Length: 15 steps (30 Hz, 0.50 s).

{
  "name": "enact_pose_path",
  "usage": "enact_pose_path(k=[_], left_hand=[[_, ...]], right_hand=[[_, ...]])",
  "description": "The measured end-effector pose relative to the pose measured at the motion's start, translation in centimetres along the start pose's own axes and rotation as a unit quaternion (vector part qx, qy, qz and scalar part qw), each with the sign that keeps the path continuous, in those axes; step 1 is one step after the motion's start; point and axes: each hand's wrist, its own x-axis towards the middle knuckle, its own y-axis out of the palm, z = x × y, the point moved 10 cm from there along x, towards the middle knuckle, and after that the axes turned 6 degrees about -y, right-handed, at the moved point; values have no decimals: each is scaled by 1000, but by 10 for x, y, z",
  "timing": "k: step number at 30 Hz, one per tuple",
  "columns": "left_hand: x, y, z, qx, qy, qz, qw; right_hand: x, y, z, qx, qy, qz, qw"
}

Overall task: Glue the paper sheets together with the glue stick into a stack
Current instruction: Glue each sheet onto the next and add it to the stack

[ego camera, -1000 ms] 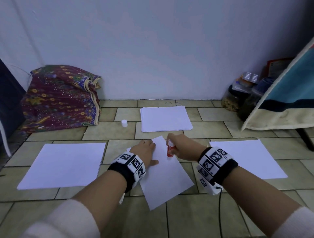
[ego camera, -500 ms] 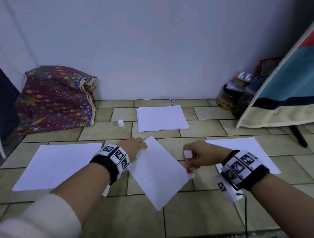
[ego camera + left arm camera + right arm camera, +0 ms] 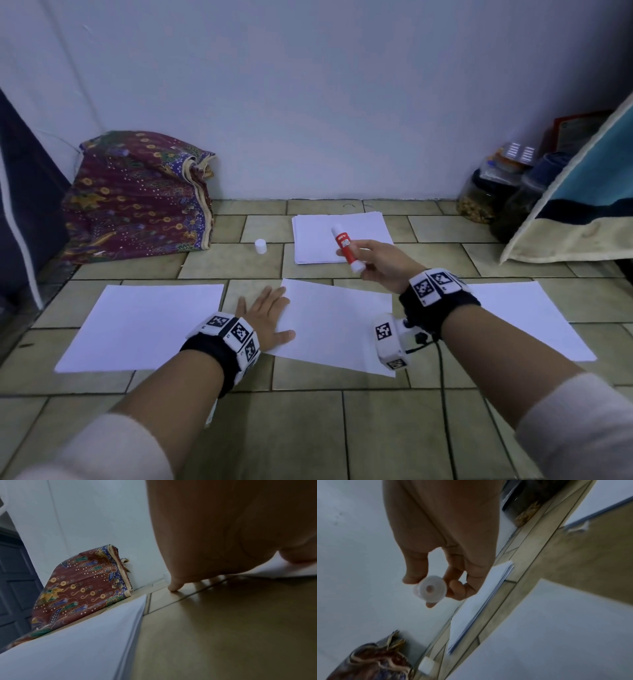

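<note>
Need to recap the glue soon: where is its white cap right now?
In the head view the white cap stands on the floor tiles, left of the far paper stack and right of the patterned cloth bundle.

I see a plain pale wall (image 3: 308, 102) meeting a beige tiled floor (image 3: 308, 428); against the wall's foot sit a batik cloth bundle (image 3: 137, 198) and jars (image 3: 486, 195).

Counts: single sheets on floor, three: left (image 3: 144, 325), middle (image 3: 337, 329), right (image 3: 527, 318). One paper stack (image 3: 339, 236). One glue stick (image 3: 346, 247), one cap (image 3: 260, 246). One cloth bundle (image 3: 137, 198). Jars: two or so, partly hidden.
</note>
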Motion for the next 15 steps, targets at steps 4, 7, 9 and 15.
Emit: enact_pose_path(k=[4, 7, 9, 15], left_hand=[[3, 6, 0, -3, -16, -3, 1000], [9, 8, 4, -10, -15, -4, 1000], [11, 10, 4, -6, -14, 9, 1000], [11, 6, 7, -40, -21, 9, 999]], right_hand=[[28, 36, 10, -64, -14, 18, 998], [47, 60, 19, -157, -41, -4, 987], [55, 75, 29, -293, -73, -15, 953], [74, 121, 31, -466, -102, 26, 879]])
